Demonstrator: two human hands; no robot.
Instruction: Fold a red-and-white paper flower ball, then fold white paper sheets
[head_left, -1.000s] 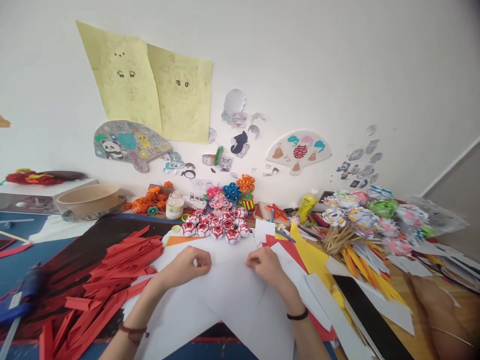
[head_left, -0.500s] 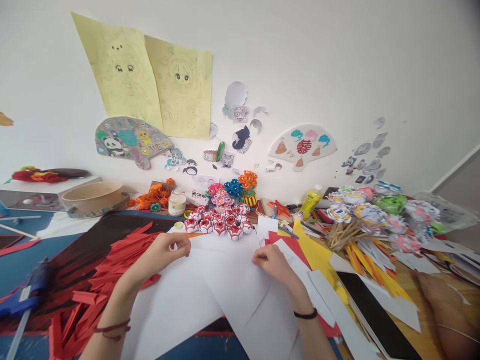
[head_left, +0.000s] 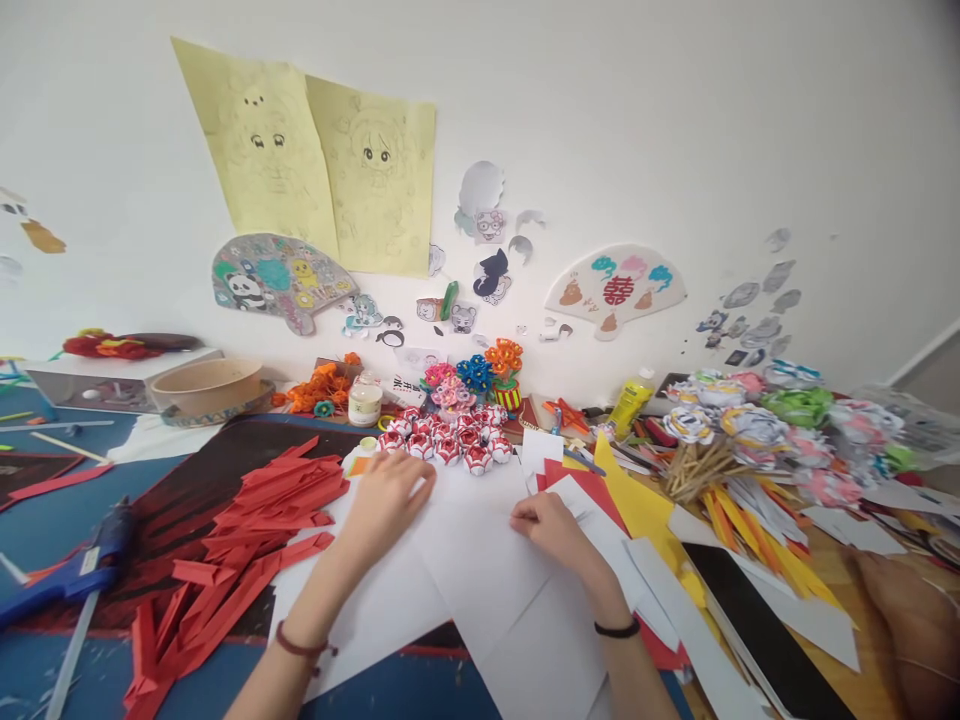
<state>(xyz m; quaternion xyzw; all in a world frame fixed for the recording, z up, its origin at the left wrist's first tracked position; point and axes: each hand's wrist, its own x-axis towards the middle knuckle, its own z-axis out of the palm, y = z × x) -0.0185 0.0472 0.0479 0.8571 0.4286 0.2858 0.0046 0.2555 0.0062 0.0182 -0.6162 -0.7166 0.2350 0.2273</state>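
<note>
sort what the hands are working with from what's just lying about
Seemingly in use:
- white paper sheets, beneath both hands
- left hand
- right hand, fingers curled

Apparently just lying about:
- blue glue gun
- beige bowl
- yellow bottle
- bunched paper flowers

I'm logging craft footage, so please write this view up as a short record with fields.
Left hand: over the white sheets, fingers loosely bent; contact unclear
Right hand: over the same sheets, fingers curled in; whether it grips anything is unclear
Beyond the hands: red-and-white paper flowers, grouped together
Left side: folded red strips, heaped; blue glue gun farther left
Right side: paper flowers on sticks; another person's arm at the edge
Wall: yellow drawings, decorated fans
</note>
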